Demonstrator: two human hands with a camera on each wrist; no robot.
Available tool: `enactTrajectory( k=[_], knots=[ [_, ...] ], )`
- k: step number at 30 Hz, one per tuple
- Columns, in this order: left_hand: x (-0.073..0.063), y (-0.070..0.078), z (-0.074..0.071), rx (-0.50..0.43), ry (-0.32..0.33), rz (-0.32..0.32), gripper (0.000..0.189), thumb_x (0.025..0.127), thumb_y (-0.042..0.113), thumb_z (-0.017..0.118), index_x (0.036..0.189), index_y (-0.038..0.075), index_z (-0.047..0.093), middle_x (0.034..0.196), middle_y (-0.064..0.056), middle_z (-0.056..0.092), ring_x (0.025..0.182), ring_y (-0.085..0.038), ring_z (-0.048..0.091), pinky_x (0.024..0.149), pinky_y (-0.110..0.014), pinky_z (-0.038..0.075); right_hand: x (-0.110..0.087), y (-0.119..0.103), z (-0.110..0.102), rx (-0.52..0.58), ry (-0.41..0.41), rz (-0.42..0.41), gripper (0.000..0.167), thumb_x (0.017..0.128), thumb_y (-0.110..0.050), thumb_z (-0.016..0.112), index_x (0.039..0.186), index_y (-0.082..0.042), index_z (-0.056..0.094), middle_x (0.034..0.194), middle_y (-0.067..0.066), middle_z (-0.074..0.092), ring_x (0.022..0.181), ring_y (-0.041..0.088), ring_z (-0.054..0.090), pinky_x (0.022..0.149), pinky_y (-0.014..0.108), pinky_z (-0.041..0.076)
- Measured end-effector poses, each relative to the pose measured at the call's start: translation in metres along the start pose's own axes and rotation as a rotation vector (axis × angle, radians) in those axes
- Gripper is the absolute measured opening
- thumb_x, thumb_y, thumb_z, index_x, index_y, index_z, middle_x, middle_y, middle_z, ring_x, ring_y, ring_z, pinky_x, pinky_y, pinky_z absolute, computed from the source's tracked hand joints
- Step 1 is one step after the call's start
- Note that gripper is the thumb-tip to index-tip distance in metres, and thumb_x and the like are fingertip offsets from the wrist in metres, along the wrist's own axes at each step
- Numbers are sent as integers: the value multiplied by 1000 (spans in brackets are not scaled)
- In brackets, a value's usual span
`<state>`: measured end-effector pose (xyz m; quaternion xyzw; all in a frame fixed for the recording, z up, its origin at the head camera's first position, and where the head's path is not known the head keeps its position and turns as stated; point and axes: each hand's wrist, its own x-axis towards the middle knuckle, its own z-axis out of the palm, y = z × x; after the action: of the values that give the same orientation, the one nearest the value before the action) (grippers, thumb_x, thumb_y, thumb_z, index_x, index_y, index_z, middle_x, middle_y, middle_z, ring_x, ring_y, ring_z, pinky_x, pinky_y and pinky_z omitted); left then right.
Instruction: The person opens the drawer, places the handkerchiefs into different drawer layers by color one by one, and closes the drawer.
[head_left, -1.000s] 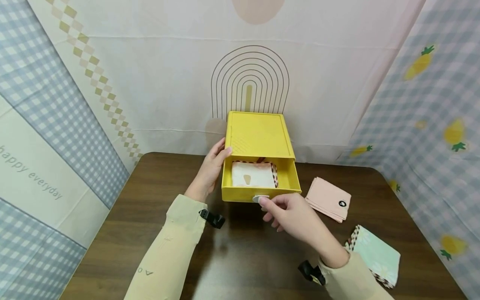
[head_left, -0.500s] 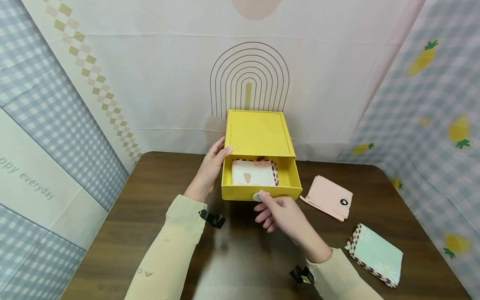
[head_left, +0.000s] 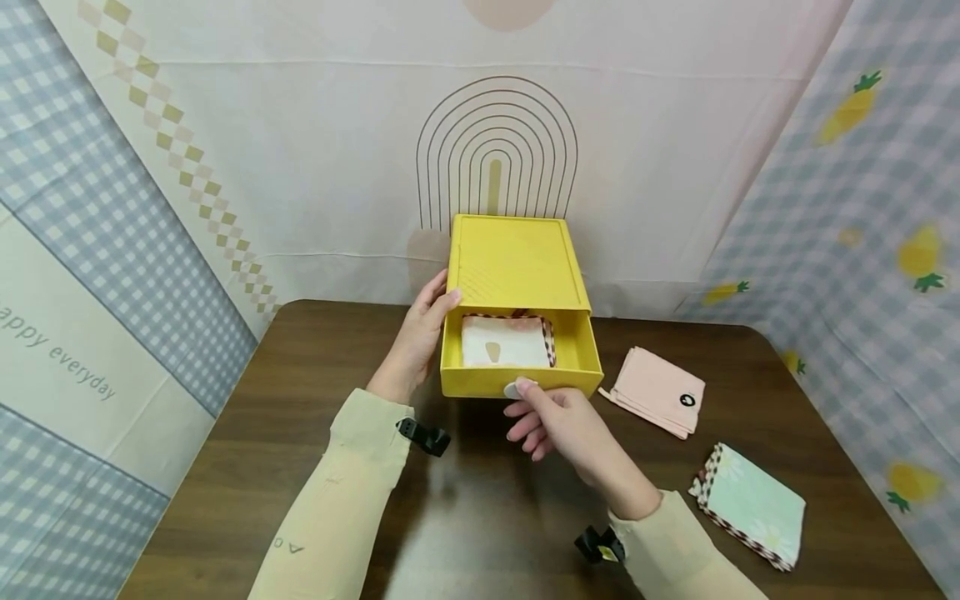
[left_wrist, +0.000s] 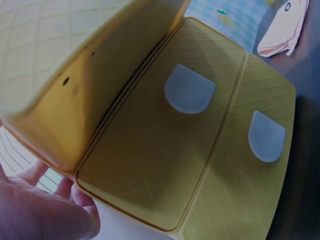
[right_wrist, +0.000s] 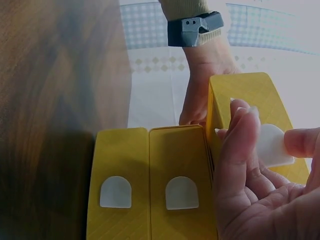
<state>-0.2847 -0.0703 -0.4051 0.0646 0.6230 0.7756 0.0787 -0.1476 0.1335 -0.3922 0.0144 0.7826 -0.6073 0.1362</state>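
A yellow drawer cabinet (head_left: 517, 262) stands near the table's back edge. Its top drawer (head_left: 472, 383) is pulled out, and a folded white handkerchief (head_left: 506, 343) with a brown checked edge lies inside. My left hand (head_left: 411, 346) rests along the cabinet's left side, thumb at the top front corner and fingers extended. With my right hand (head_left: 567, 427) I pinch the drawer's white pull tab (head_left: 512, 390), thumb in front. In the left wrist view, the middle drawer (left_wrist: 145, 160) and the bottom drawer (left_wrist: 225, 205) are closed, each with its own white tab.
A folded pink cloth (head_left: 656, 387) lies right of the cabinet. Nearer the front right is a folded mint cloth (head_left: 757, 504) with a checked edge. The dark wooden table (head_left: 480, 533) meets a patterned curtain (head_left: 337, 167) behind the cabinet.
My right thumb has moved onto the face of the pull tab, and the right wrist has shifted left. The drawer and left hand look unchanged; the head view has tilted slightly.
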Motion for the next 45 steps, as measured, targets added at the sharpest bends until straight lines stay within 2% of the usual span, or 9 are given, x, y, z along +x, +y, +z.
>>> enactTrajectory(
  k=[7,17,22,27,31,35,40,45],
  knots=[
    [-1,0,3,-37,-15,9,60,93,43,62,147,33,38,146,10,39,129,-16,42,103,-41,37,3,0,-1,-8,18,5,65,92,-60,52,94,1,73,75,14,70,57,21,61,54,36,54],
    [-2,2,2,-16,7,-1,61,92,44,63,147,33,39,147,9,38,132,-15,36,107,-41,32,14,0,-4,-2,38,7,63,91,-60,54,92,0,73,74,13,70,56,21,61,54,35,54],
    [0,12,3,41,26,-1,60,92,36,63,146,25,41,145,4,42,128,-16,40,106,-39,31,20,-4,-7,20,53,16,62,90,-60,55,92,-1,74,75,13,70,56,19,61,54,35,54],
    [1,23,3,109,28,-39,60,91,29,61,146,19,39,142,-2,42,124,-20,43,103,-40,32,27,-8,-8,48,43,26,60,90,-59,56,95,-2,74,78,13,70,58,19,61,56,35,55],
    [3,29,3,196,29,-77,58,92,37,62,143,20,39,140,-3,43,124,-21,42,104,-42,32,36,-9,-8,78,57,29,61,91,-58,56,98,0,73,78,13,70,57,18,61,55,34,55],
    [6,31,2,267,18,-89,60,91,49,63,141,23,42,138,-2,44,128,-22,40,108,-47,28,45,-11,-9,96,77,40,63,93,-56,54,104,3,71,79,14,69,56,18,60,55,33,54],
    [7,29,1,233,3,-95,61,91,48,62,143,26,39,142,-1,41,134,-23,33,110,-50,21,60,-16,-10,112,105,39,64,93,-55,53,106,5,70,80,13,69,56,16,59,55,32,54],
    [7,22,5,164,23,-73,60,92,45,62,143,24,39,141,0,42,131,-20,37,110,-43,24,72,-20,-12,142,122,38,62,94,-54,53,106,5,68,81,12,70,57,15,60,55,31,54]
  ],
)
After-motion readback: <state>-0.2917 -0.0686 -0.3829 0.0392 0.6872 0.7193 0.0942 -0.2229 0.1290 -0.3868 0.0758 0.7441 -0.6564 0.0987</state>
